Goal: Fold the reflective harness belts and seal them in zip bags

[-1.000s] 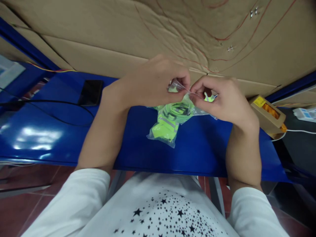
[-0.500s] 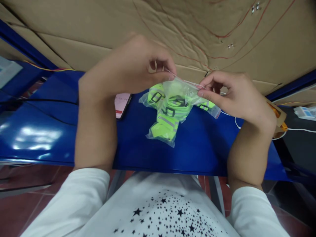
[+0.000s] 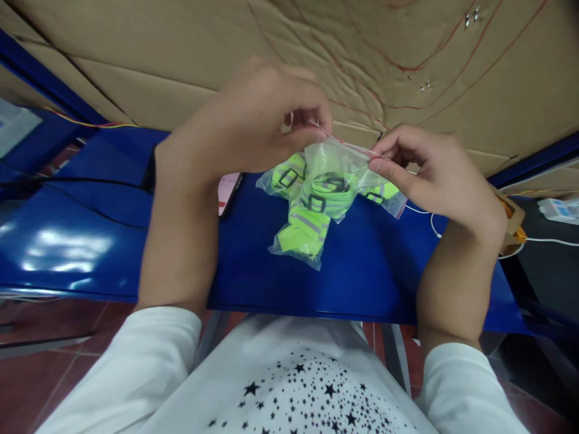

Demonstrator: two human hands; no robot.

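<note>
- Since a second ago, the left hand (image 3: 271, 117) and right hand (image 3: 432, 172) have moved apart, and the clear zip bag (image 3: 332, 181) shows stretched between them.
- Brown cardboard panel (image 3: 149, 36) rises behind the fingers, with thin red wires running over it.
- Blue counter (image 3: 362, 271) spreads below the fingers.
- Left fingers (image 3: 319, 135) are pinched narrow on one end of the bag's top edge.
- Right fingers (image 3: 383, 166) pinch the other end, thumb over the red-lined strip.
- Held bag hangs between and just under both sets, a neon-green strap coiled inside; whether its bottom rests on anything, I can't tell.
- More bagged green straps lie under the fingers: a front bag (image 3: 301, 238), a left bag (image 3: 284, 179) and a right bag (image 3: 389, 196).
- Small carton (image 3: 515, 220) sits past the right fingers, partly behind that wrist.
- Phone (image 3: 228, 191), lit, peeks out beside the left forearm, below the left fingers.
</note>
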